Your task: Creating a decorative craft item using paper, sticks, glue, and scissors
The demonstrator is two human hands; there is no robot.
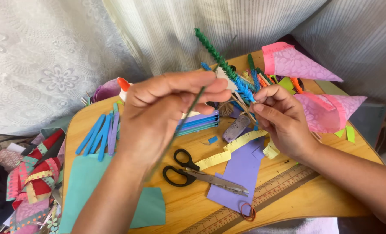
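Two hands are raised above a cluttered wooden table (pixel 331 190). A thin green stick (pixel 188 113), slanting from lower left to upper right, is pinched in the closed left hand (pixel 167 115); blue fringed paper (pixel 245 90) at its upper part is nipped by the right hand (pixel 284 121). Black scissors (pixel 188 171) lie below, with pale curtains behind.

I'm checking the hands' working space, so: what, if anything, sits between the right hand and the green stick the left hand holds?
Nothing visible blocks it. The left hand pinches the thin green stick, and the right hand holds the blue fringed strip right beside it. The black scissors lie on the table below, out of the way.
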